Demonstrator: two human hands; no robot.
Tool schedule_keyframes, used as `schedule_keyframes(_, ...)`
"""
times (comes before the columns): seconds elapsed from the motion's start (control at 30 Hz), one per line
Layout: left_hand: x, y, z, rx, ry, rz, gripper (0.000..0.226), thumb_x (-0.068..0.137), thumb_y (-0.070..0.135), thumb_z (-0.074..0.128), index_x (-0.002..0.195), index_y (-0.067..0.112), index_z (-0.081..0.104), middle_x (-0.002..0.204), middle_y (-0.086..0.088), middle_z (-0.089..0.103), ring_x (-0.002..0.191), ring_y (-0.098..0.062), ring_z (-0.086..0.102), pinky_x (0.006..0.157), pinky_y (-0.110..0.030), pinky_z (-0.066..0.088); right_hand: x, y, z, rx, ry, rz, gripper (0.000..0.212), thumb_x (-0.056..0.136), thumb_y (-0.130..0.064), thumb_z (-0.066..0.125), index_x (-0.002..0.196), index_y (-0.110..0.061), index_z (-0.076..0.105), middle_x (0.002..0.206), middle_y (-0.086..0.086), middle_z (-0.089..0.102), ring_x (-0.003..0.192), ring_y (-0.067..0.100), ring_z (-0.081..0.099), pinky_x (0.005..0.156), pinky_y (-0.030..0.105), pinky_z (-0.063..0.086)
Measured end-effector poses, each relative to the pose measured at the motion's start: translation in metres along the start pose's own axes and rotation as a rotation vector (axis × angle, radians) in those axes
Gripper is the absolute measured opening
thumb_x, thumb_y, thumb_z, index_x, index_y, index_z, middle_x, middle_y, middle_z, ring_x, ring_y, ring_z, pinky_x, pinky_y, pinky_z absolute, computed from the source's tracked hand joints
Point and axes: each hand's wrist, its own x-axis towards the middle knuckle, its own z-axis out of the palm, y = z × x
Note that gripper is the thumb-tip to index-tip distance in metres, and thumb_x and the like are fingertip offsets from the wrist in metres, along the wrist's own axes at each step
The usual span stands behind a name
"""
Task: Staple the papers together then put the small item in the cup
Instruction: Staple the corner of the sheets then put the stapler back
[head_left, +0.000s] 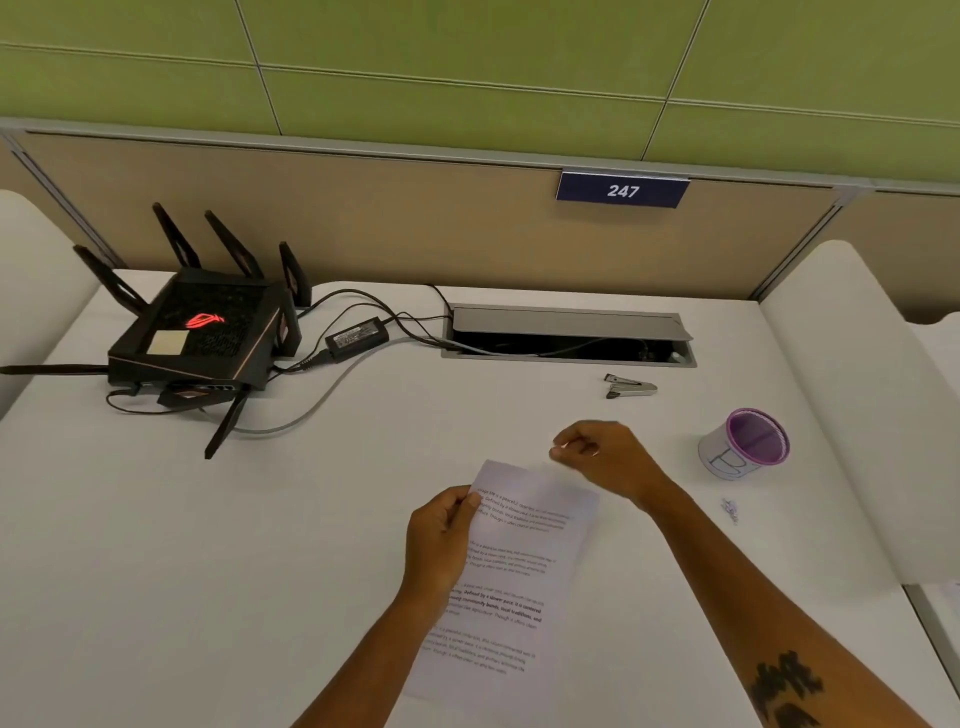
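The printed papers (519, 561) lie lengthwise on the white desk in front of me. My left hand (441, 540) pinches their upper left edge, thumb on top. My right hand (602, 457) hovers just past the papers' top right corner, fingers curled together and blurred, with nothing visible in them. A small grey stapler (631, 387) rests on the desk beyond my right hand, apart from it. Standing to the right is a purple-rimmed cup (748, 441). A small pale item (730, 511) lies on the desk just in front of the cup.
A black router (202, 338) with upright antennas sits at the back left, its power brick (357, 338) and cables trailing to an open cable hatch (569, 338). A beige partition with a "247" sign (622, 190) closes the back. A raised white ledge (857, 415) borders the right.
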Motion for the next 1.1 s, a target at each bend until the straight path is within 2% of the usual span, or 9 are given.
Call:
schedule_keyframes(0.07,0.009,-0.004,0.002,-0.011,0.004,-0.016,0.019,0.107,0.028,0.061,0.106,0.027,0.08,0.095,0.009,0.083,0.086,-0.014,0.078,0.075,-0.027,0.064,0.027,0.024,-0.009,-0.093,0.213,0.009,0.024,0.085,-0.024,0.084,0.105,-0.018,0.075,0.092,0.0,0.077,0.088,0.021,0.072,0.076,0.023,0.055)
schedule_keyframes(0.17,0.019,-0.008,0.004,0.008,-0.003,-0.019,0.018,0.107,0.028,0.061,0.104,0.03,0.079,0.094,0.012,0.082,0.084,-0.012,0.078,0.071,-0.023,0.062,0.058,0.051,-0.025,-0.274,0.39,0.021,0.046,0.085,-0.018,0.084,0.127,-0.016,0.066,0.123,0.006,0.069,0.12,0.028,0.061,0.1,0.04,0.051)
schedule_keyframes(0.27,0.028,-0.015,0.008,0.033,-0.013,-0.038,0.018,0.106,0.029,0.061,0.104,0.032,0.078,0.093,0.014,0.082,0.084,-0.01,0.078,0.072,-0.024,0.063,0.087,0.069,-0.039,-0.432,0.38,0.063,0.068,0.084,-0.021,0.085,0.144,-0.017,0.053,0.151,0.01,0.051,0.141,0.034,0.045,0.112,0.053,0.043)
schedule_keyframes(0.37,0.035,-0.023,0.01,0.052,-0.009,-0.057,0.018,0.106,0.03,0.062,0.107,0.029,0.08,0.093,0.013,0.082,0.085,-0.011,0.078,0.074,-0.026,0.065,0.107,0.086,-0.048,-0.525,0.313,0.059,0.078,0.085,-0.025,0.084,0.152,-0.02,0.045,0.16,0.008,0.043,0.149,0.034,0.036,0.118,0.055,0.036)
schedule_keyframes(0.5,0.043,-0.031,0.012,0.068,-0.024,-0.077,0.019,0.106,0.032,0.061,0.109,0.028,0.08,0.095,0.012,0.082,0.086,-0.01,0.078,0.078,-0.03,0.066,0.125,0.102,-0.056,-0.594,0.243,0.046,0.075,0.088,-0.028,0.08,0.154,-0.021,0.044,0.159,0.008,0.045,0.148,0.033,0.036,0.119,0.055,0.035)
schedule_keyframes(0.63,0.049,-0.039,0.012,0.082,-0.032,-0.085,0.021,0.106,0.033,0.061,0.112,0.026,0.08,0.099,0.007,0.083,0.087,-0.013,0.079,0.079,-0.033,0.067,0.136,0.107,-0.058,-0.604,0.212,0.054,0.057,0.095,-0.031,0.072,0.147,-0.022,0.052,0.154,0.006,0.048,0.144,0.033,0.039,0.116,0.054,0.034)
schedule_keyframes(0.97,0.04,-0.048,0.009,0.08,-0.035,-0.087,0.02,0.106,0.032,0.061,0.112,0.027,0.08,0.099,0.01,0.083,0.088,-0.009,0.078,0.081,-0.032,0.067,0.11,0.091,-0.037,-0.246,0.275,0.035,0.038,0.099,-0.028,0.066,0.136,-0.022,0.058,0.138,0.005,0.064,0.127,0.03,0.058,0.11,0.052,0.045)
schedule_keyframes(1.03,0.036,-0.048,0.007,0.072,-0.032,-0.074,0.02,0.106,0.032,0.061,0.112,0.027,0.08,0.099,0.01,0.083,0.087,-0.009,0.078,0.081,-0.031,0.067,0.092,0.076,-0.028,-0.124,0.22,-0.009,0.037,0.099,-0.028,0.066,0.135,-0.022,0.058,0.133,0.002,0.065,0.122,0.025,0.061,0.107,0.044,0.048)
schedule_keyframes(1.1,0.031,-0.046,0.004,0.066,-0.032,-0.06,0.019,0.106,0.032,0.061,0.11,0.027,0.08,0.097,0.009,0.083,0.087,-0.01,0.078,0.08,-0.031,0.067,0.07,0.056,-0.02,-0.05,0.139,-0.061,0.035,0.099,-0.024,0.068,0.133,-0.02,0.059,0.124,-0.001,0.066,0.114,0.019,0.063,0.097,0.026,0.048)
